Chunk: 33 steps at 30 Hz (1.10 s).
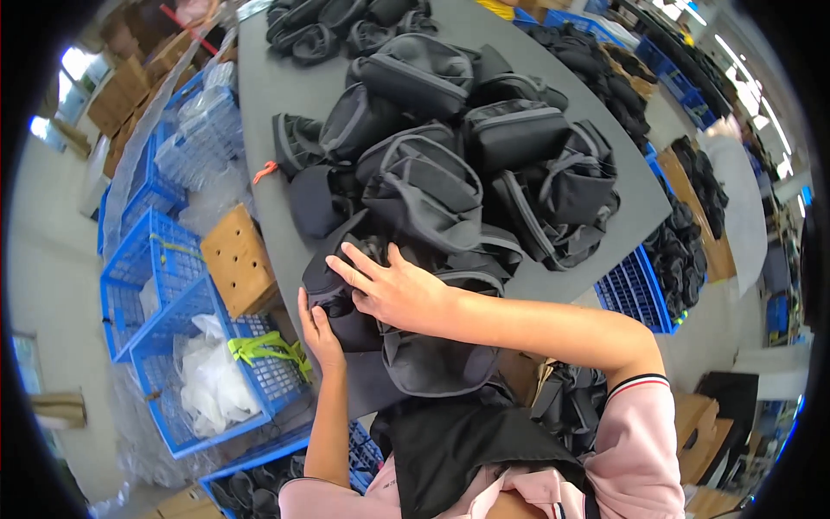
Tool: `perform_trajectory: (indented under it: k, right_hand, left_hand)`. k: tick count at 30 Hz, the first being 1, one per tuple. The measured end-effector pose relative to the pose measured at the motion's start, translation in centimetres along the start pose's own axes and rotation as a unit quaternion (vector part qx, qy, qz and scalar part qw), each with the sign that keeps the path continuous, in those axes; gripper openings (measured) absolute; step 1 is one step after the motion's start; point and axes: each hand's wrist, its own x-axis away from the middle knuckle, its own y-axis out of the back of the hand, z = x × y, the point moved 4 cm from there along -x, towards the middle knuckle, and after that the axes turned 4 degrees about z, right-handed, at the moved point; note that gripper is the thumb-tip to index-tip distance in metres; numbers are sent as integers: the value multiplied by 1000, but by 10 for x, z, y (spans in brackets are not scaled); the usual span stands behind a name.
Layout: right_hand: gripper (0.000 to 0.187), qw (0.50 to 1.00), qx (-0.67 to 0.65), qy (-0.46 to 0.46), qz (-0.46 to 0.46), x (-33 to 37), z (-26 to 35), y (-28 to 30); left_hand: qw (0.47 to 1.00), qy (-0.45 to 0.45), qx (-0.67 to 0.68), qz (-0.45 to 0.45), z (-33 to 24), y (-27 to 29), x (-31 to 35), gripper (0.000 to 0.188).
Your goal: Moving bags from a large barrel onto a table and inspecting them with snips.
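At the table's near left edge, a black padded pouch [322, 275] with a curved rim lies under both my hands. My left hand [323, 339] grips its near left side, thumb on one face and fingers along the outer edge. Across its top reaches my right hand [393, 290], fingers spread and touching the black fabric; what lies under the palm is hidden. Close by my right forearm is another black pouch with grey trim [441, 363]. Just beyond the hands, an open black bag with grey piping [424, 186] rests in a pile of similar bags.
The grey table [635, 203] carries several more black bags [415, 73] farther off. Blue crates [285, 389] with clear plastic bags and a brown carton with holes [238, 259] stand to the left. A blue crate of black items [635, 285] sits right. An orange cord [264, 171] lies at the table edge.
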Motion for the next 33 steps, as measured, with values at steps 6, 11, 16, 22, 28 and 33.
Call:
perform_trajectory:
  k: [6, 11, 16, 22, 28, 33]
  right_hand:
    - [19, 992, -90, -84, -5, 52, -24, 22]
    - [35, 900, -87, -362, -226, 105, -115, 91]
    - [30, 800, -8, -480, -360, 116, -206, 52]
    - [36, 724, -225, -579, -302, 112, -254, 21]
    - [44, 658, -444, -541, -279, 116, -249, 10]
    - [34, 722, -242, -466, -449, 151, -194, 41]
  left_hand:
    - [1000, -6, -22, 18, -3, -22, -8, 44]
    - [1000, 15, 1, 1, -3, -36, 0, 45]
    - [999, -13, -7, -38, 17, -41, -3, 47]
    - [998, -17, 27, -61, 35, -54, -6, 48]
    - [999, 2, 3, -51, 50, -40, -7, 52]
    - [999, -6, -22, -31, 46, -42, -2, 57]
